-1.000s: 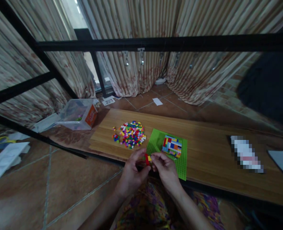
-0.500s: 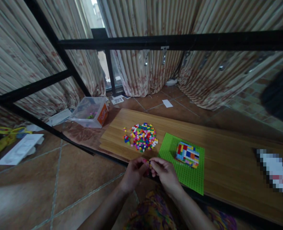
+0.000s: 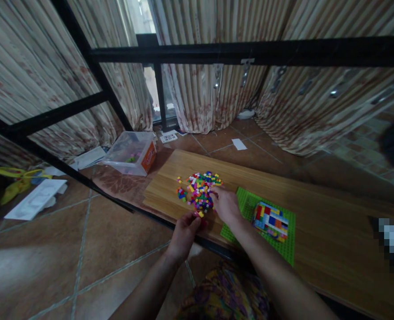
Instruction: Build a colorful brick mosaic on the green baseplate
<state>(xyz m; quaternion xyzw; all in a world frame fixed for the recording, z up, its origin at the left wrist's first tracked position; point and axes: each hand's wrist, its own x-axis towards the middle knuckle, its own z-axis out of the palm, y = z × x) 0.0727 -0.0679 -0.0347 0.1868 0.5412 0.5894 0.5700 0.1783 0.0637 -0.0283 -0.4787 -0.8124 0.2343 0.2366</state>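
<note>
My left hand point(image 3: 184, 233) is closed by the front edge of the wooden board, its thumb and fingers pinching a small piece of yellow and pink toy bricks point(image 3: 201, 214). My right hand point(image 3: 226, 203) reaches over the right side of a pile of loose toy bricks point(image 3: 200, 184). Its fingers are bent together at the pile, and what they hold, if anything, is hidden. Beside the right forearm, a block built of many-coloured bricks point(image 3: 271, 220) stands on a green studded baseplate point(image 3: 287, 253), which the forearm partly covers.
The wooden board point(image 3: 330, 226) lies across a low surface behind a black metal frame point(image 3: 217, 53). A clear plastic box point(image 3: 128, 153) with a few pieces inside stands at the left. White packaging point(image 3: 33, 200) and a yellow bag point(image 3: 12, 186) lie on the tiled floor point(image 3: 117, 249).
My right hand has left my left hand and moved forward to the brick pile. The left hand keeps the small brick piece. The view has shifted slightly.
</note>
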